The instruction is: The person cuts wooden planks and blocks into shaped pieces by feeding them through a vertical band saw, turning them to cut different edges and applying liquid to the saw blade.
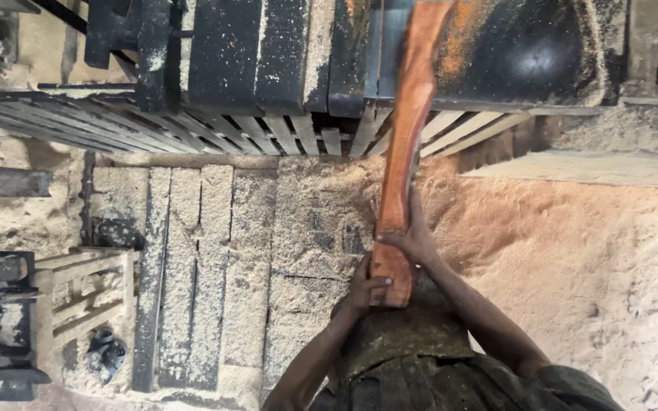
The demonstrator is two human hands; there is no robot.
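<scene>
Left hand: your left hand (361,288) grips the near end of a reddish wooden piece (404,144), fingers curled round its left edge and bottom corner.
Right hand: your right hand (414,237) clasps the same piece a little higher, fingers wrapped across its right side; the palm is hidden behind the wood.
Arms: both forearms rise from the bottom of the view and meet at the wood, the right one coming in at a slant from the lower right.
Wooden piece: long, narrow and gently curved, it runs nearly straight away from you, leaning slightly right toward the top; its near end is at your chest and its far end lies over the dark machine table (527,53).
Hidden or unclear: the far tip of the wood is cut off by the top edge; whether it touches the machine cannot be told; your torso hides the ground right under your hands.
Around: a slatted wooden rack (283,133) lies below the machine; sawdust (573,259) covers the floor to your right; dusty planks (192,259) lie to your left; a small dark object (105,354) by a wooden frame is too dim to identify.
</scene>
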